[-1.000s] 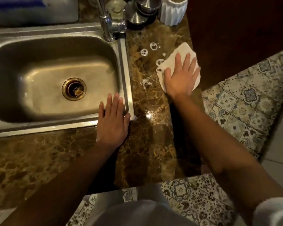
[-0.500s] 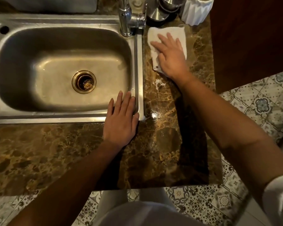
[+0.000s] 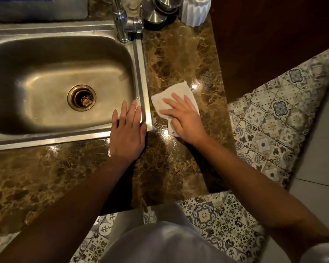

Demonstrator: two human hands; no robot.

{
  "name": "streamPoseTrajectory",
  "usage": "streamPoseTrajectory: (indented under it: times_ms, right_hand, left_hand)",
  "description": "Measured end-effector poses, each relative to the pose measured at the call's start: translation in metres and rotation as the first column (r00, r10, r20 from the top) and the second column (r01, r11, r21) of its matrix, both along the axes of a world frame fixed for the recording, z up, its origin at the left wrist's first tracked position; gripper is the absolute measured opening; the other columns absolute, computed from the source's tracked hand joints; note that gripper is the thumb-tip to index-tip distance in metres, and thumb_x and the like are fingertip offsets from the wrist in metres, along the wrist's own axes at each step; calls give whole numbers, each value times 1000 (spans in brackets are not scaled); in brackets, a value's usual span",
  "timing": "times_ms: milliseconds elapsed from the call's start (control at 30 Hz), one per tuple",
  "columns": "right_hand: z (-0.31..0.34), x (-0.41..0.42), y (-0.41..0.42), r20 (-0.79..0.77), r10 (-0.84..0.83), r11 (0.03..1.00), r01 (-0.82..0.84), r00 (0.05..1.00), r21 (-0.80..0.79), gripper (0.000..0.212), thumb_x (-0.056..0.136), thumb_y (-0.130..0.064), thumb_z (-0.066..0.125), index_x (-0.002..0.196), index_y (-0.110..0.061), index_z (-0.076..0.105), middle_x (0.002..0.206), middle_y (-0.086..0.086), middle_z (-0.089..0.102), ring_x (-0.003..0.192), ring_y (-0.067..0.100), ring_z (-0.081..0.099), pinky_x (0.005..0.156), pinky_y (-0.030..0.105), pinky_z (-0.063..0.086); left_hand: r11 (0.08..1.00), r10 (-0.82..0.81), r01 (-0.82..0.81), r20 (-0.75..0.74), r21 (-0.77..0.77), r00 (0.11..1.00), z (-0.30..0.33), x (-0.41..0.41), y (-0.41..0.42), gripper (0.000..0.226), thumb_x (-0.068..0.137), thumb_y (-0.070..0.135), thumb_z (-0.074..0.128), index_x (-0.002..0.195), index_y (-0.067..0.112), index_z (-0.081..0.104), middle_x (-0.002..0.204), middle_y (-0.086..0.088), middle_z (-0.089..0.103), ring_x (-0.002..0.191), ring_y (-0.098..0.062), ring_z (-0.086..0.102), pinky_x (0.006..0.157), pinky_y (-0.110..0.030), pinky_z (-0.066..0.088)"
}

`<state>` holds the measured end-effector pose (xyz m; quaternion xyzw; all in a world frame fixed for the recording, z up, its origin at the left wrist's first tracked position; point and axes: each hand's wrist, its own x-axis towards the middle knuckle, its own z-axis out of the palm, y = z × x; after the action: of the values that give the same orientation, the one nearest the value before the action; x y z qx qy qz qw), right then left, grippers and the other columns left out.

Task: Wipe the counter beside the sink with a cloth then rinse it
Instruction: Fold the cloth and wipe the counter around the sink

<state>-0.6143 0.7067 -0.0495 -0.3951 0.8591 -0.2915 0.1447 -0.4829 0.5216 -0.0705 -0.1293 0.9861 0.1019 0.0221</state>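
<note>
1. Since the earlier frame, the cloth (image 3: pixel 174 97) has been brought from the far end of the counter (image 3: pixel 180 54), next to the faucet (image 3: pixel 122 25), to the near part, just right of the sink's near right corner.
2. The cloth is pressed flat on the counter under the right hand (image 3: pixel 182 118); the fingers are spread and lie on top of it, not closed around it.
3. The left hand (image 3: pixel 128 133) is laid open and flat on the near right corner of the sink (image 3: pixel 46 133), and nothing is held by it.
4. At the far edge, metal containers (image 3: pixel 160 14) and a white ribbed pot (image 3: pixel 196 12) are seen.
</note>
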Motion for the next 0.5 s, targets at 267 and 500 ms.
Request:
streamPoseTrajectory:
  times_ms: [267,500]
  right_hand:
    - [10,30,43,-15,-44,998,45,999,44,30,77,1,68,98,-16,79,134,3,67,135,30,53,117,45,33]
    - [26,13,38,-129,-348,911,367,929,188,27,84,-11,65,111,-10,69,134,9,61,131,31,52,113,44,33]
  left_hand:
    - [1000,11,-11,-28,-7,1000,-1,-1,0,59,109,38,26,160,7,34,171,-12,28,160,-34,19,128,-57,17]
    - [1000,14,-15,-59,-9,998,-1,0,-1,58,110,36,30,158,6,37,170,-14,30,159,-35,21,128,-57,18]
